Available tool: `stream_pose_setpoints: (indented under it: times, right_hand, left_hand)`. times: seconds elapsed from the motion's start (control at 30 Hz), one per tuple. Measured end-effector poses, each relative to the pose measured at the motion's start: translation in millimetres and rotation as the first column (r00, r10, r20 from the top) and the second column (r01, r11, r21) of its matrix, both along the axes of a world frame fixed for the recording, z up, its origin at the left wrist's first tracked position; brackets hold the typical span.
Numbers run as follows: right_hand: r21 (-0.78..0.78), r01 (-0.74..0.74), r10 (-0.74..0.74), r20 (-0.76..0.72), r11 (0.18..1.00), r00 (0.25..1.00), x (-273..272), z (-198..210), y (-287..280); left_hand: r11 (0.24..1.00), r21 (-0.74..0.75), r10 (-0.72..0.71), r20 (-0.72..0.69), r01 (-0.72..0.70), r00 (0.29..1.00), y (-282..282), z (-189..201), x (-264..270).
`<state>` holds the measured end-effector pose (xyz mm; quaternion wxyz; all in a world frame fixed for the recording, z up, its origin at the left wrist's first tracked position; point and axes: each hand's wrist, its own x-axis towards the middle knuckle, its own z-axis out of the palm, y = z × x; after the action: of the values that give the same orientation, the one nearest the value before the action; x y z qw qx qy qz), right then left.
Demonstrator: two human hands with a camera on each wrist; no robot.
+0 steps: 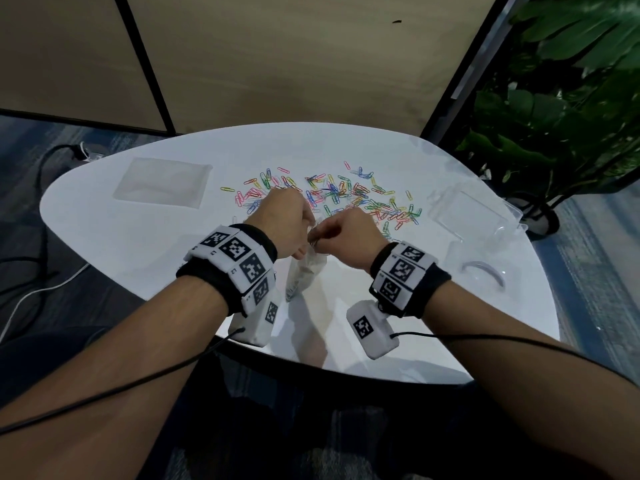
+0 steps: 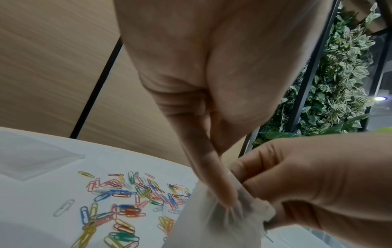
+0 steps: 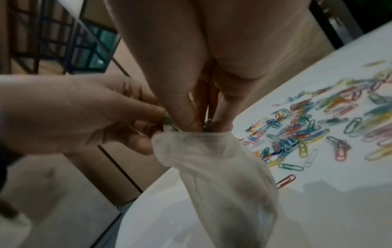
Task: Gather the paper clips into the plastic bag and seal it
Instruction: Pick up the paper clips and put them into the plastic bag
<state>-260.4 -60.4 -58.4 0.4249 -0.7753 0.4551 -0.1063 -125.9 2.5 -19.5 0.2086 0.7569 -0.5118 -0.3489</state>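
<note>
Colourful paper clips point(image 1: 332, 195) lie scattered across the far middle of the white table point(image 1: 138, 244). A thin translucent plastic bag point(image 1: 304, 271) hangs over the table between my hands. My left hand point(image 1: 303, 233) pinches the bag's rim; in the left wrist view its fingers point(image 2: 224, 198) press the bunched plastic point(image 2: 212, 223). My right hand point(image 3: 201, 125) has its fingertips bunched inside the bag's mouth point(image 3: 197, 137), pinching a few clips, a green one point(image 3: 169, 123) showing at the rim. The bag's contents are hidden.
A second flat plastic bag point(image 1: 162, 183) lies at the far left of the table. A clear plastic box point(image 1: 467, 216) and a clear curved piece point(image 1: 485, 271) sit at the right. A leafy plant point(image 1: 571, 116) stands beyond the right edge. Cables point(image 1: 34, 289) run over the floor at left.
</note>
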Motion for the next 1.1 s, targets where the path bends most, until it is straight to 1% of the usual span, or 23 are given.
stream_pose_setpoints:
  times: [0.07,0.17,0.3,0.37,0.43,0.53,0.57,0.6,0.63,0.67,0.7,0.73,0.77,0.8,0.83,0.87,0.9,0.93,0.97,1.03,1.07,1.1]
  right_hand:
    - [-0.120,-0.073,0.068,-0.047,0.990,0.997,2,1,3]
    - [-0.224,-0.106,0.089,-0.085,0.969,0.992,5,1,5]
    - [-0.283,-0.172,0.125,-0.176,0.944,0.976,10,-2,5]
    - [-0.289,-0.184,0.133,-0.187,0.939,0.973,11,-2,5]
    - [-0.284,-0.234,0.181,-0.203,0.930,0.962,11,2,3]
    - [-0.200,-0.355,0.293,-0.282,0.913,0.913,9,12,0]
    - [-0.144,-0.373,0.327,-0.266,0.916,0.907,7,17,-2]
    - [-0.070,-0.362,0.342,-0.200,0.930,0.918,4,20,-6]
    - [0.019,-0.317,0.318,-0.099,0.948,0.943,0,24,-10]
    - [0.106,-0.248,0.247,0.022,0.963,0.969,-6,25,-16]
    - [0.178,-0.154,0.135,0.113,0.972,0.984,-14,25,-25]
    - [0.223,-0.047,0.013,0.150,0.974,0.989,-25,21,-37]
    - [0.232,0.061,-0.090,0.115,0.971,0.989,-35,15,-49]
    - [0.221,0.158,-0.164,0.007,0.962,0.986,-49,3,-61]
    - [0.211,0.235,-0.205,-0.158,0.949,0.966,-61,-10,-70]
    - [0.201,0.298,-0.223,-0.328,0.933,0.918,-75,-26,-77]
    - [0.196,0.333,-0.212,-0.466,0.922,0.859,-86,-40,-78]
    - [0.190,0.345,-0.190,-0.554,0.919,0.810,-94,-54,-76]
    - [0.163,0.326,-0.168,-0.602,0.931,0.781,-99,-67,-74]
    - [0.015,0.254,-0.186,-0.637,0.967,0.748,-100,-85,-73]
    - [-0.056,0.232,-0.216,-0.619,0.971,0.755,-96,-90,-74]
    - [-0.100,0.222,-0.239,-0.581,0.970,0.778,-90,-94,-75]
  left_hand:
    - [1.000,0.003,-0.029,0.024,0.029,0.999,0,-1,1]
    - [0.999,0.001,-0.035,0.024,0.035,0.999,0,-1,3]
    - [1.000,-0.020,-0.014,0.012,0.014,1.000,2,0,1]
    - [1.000,-0.024,-0.012,0.029,0.012,1.000,2,0,2]
    - [1.000,-0.016,-0.021,0.038,0.022,0.999,2,1,2]
    - [1.000,-0.002,-0.031,0.031,0.031,0.999,3,2,2]
    - [1.000,0.006,-0.028,0.027,0.028,0.999,3,2,3]
    - [1.000,0.016,-0.022,0.020,0.022,1.000,3,2,4]
    - [1.000,0.024,-0.014,0.012,0.014,1.000,3,2,5]
    - [1.000,0.028,-0.004,0.003,0.004,1.000,3,2,6]
    - [0.999,0.033,0.008,-0.009,-0.007,1.000,3,2,7]
    - [0.999,0.039,0.018,-0.022,-0.017,1.000,4,4,8]
    - [0.999,0.042,0.024,-0.033,-0.023,0.999,4,5,8]
    - [0.999,0.044,0.026,-0.040,-0.024,0.999,5,6,9]
    - [0.999,0.046,0.026,-0.042,-0.025,0.999,6,7,9]
    - [0.999,0.048,0.026,-0.040,-0.024,0.999,6,7,10]
    - [0.998,0.052,0.026,-0.039,-0.024,0.999,6,7,11]
    - [0.998,0.057,0.026,-0.041,-0.023,0.999,6,6,11]
    - [0.998,0.062,0.025,-0.044,-0.023,0.999,6,6,12]
    - [0.998,0.066,0.021,-0.045,-0.018,0.999,5,6,13]
    - [0.998,0.067,0.022,-0.042,-0.020,0.999,4,6,12]
    - [0.997,0.069,0.024,-0.038,-0.021,0.999,4,6,12]
